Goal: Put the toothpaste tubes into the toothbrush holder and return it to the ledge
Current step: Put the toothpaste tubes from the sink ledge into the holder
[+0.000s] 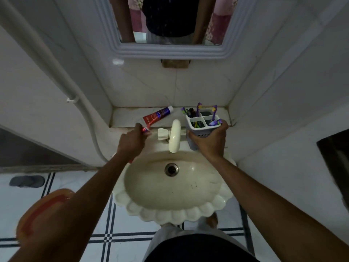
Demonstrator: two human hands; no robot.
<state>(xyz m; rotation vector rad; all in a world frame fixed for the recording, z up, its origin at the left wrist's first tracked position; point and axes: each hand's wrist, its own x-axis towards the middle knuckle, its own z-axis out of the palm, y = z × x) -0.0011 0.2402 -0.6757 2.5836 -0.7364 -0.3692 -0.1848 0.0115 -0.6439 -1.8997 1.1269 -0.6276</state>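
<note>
Lavender plastic toothbrush holder, four compartments with purple toothbrushes standing in them, is grasped around its wall by the right hand, held off the ledge above the back rim of the cream sink, just right of the tap. Left hand pinches the near end of a red-and-purple toothpaste tube, which lies slanted on the ledge, white cap toward the wall. Only this one tube is clearly visible.

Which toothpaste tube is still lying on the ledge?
The larger red and purple tube with the white cap lies on the ledge; the other tube is in the left hand.
</note>
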